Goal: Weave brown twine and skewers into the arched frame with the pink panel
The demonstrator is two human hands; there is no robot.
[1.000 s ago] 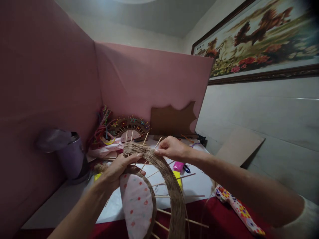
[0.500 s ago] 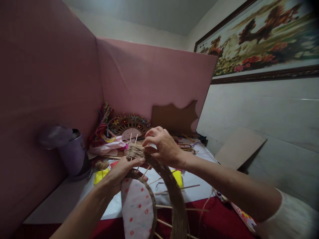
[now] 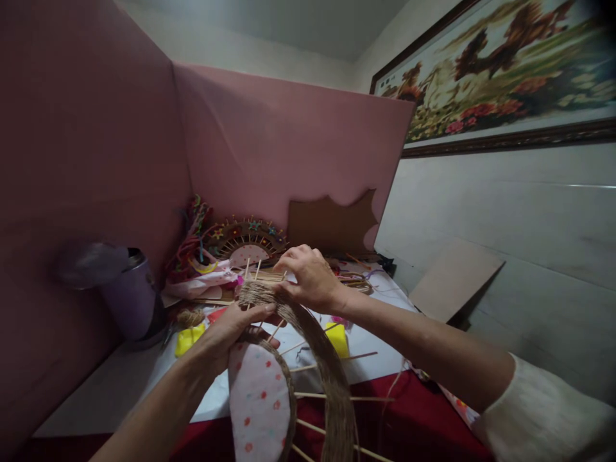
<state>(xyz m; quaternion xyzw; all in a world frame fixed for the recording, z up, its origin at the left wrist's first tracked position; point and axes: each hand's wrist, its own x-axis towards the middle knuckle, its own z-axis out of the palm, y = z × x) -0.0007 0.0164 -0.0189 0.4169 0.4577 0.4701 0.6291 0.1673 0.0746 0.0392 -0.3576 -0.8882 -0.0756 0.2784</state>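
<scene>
A half-round frame carries a white panel with red dots, and thin wooden sticks fan outward from its edge. Brown twine is woven across the sticks in a wide curved band. My left hand grips the frame near the band's far end, thumb on top and fingers underneath. At that same end, my right hand pinches the twine beside a stick tip. The strand between its fingers is too fine to make out clearly.
Behind stand a finished-looking fan piece with coloured stars and a brown cardboard cutout. At left is a purple bin beside a ball of twine. Yellow packets lie on the white table sheet.
The whole view has shifted slightly, so the scene sits a little further left. My right hand stays at the band's end with fingers slightly shifted; my left hand keeps its hold.
</scene>
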